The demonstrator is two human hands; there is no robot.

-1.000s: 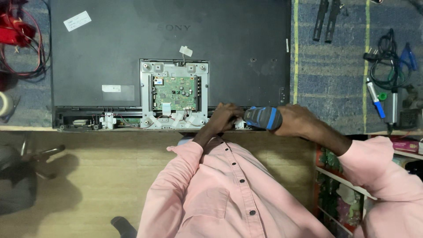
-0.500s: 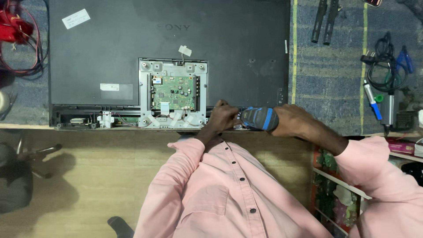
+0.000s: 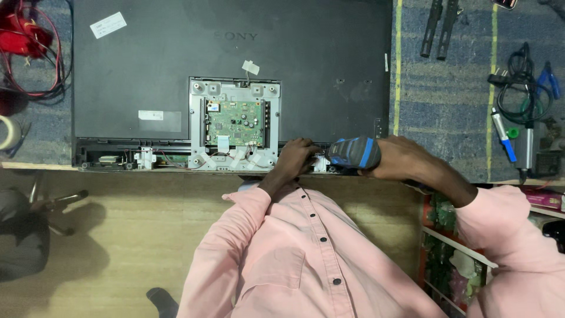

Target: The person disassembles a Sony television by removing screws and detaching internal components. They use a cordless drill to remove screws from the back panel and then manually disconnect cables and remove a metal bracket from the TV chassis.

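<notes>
A large black flat television lies face down on a blue mat, with its green circuit board bared inside a silver metal frame. My right hand grips a blue and black electric screwdriver, held level and pointing left along the set's near edge. My left hand rests with curled fingers on that edge, just at the tool's tip, right of the metal frame. What the left fingers hold cannot be seen. My pink shirt fills the lower middle.
Red cables and a roll of tape lie at the left. Two black bars sit at the top right; black cables and blue-handled tools lie at the right. A chair stands on the wooden floor lower left.
The view has shifted slightly. Both hands and the screwdriver stay at the same spot on the set's near edge.
</notes>
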